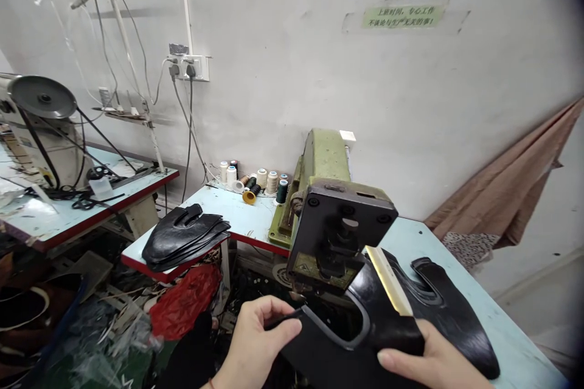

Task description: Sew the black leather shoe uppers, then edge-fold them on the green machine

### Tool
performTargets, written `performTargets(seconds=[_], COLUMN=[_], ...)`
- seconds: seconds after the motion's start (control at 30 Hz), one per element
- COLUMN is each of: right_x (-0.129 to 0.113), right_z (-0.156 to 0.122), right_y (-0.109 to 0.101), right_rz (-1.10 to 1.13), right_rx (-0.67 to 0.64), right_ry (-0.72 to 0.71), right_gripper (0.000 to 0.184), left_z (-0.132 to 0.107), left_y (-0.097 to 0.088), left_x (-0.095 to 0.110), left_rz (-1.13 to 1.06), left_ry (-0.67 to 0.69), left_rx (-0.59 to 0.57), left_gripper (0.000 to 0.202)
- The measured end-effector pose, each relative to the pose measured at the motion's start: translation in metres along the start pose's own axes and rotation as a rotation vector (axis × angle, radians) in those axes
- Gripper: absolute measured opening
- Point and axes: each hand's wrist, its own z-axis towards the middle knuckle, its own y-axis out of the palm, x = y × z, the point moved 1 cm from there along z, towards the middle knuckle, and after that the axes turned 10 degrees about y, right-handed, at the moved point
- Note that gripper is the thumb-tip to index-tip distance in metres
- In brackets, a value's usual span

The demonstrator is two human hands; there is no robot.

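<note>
A black leather shoe upper with a grey-edged U-shaped opening lies in front of a green bench machine. My left hand pinches the upper's left end between thumb and fingers, just below the machine's black head. On the right side, my right hand grips the same upper, thumb on top and fingers beneath or behind it. The upper's edge passes close under the machine head; whether it touches the working tip cannot be made out. A pale yellow-edged strip stands beside the head, above the upper.
More black leather uppers lie at the right on the light-blue table. Another stack sits on the left extension. Thread spools stand behind. A red plastic bag and scraps fill the floor; a sewing machine is far left.
</note>
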Motion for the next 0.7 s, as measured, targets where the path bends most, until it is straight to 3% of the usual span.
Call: performTargets(seconds=[0.17,0.3,0.37,0.47,0.53,0.63,0.7], right_x=[-0.044,-0.065,-0.074,-0.087,-0.092,-0.096,-0.096], right_z=[0.011,0.012,0.008,0.003,0.002,0.005,0.007], right_y=[-0.017,-0.013,-0.006,0.005,0.01,0.016,0.022], right_rz=[-0.275,-0.384,-0.439,-0.516,-0.529,-0.464,-0.347], right_rx=[0.151,0.226,0.189,-0.036,-0.117,-0.069,-0.053], right_ry=[-0.022,-0.094,-0.144,-0.205,-0.242,-0.335,-0.423], right_gripper=[0.035,0.034,0.036,0.045,0.044,0.024,0.024], left_z=[0.005,0.006,0.007,0.008,0.01,0.014,0.016], left_y=[0.008,0.009,0.007,0.004,0.0,-0.009,-0.016], left_x=[-0.001,0.001,0.002,0.003,0.002,0.0,0.001], left_rz=[-0.023,-0.028,-0.042,-0.068,-0.086,-0.111,-0.11], left_ry=[0.006,-0.001,0.001,0.017,0.03,0.038,0.045], left_rx=[0.054,0.091,0.106,0.122,0.14,0.161,0.162], left_gripper=[0.026,0.031,0.033,0.031,0.029,0.029,0.029])
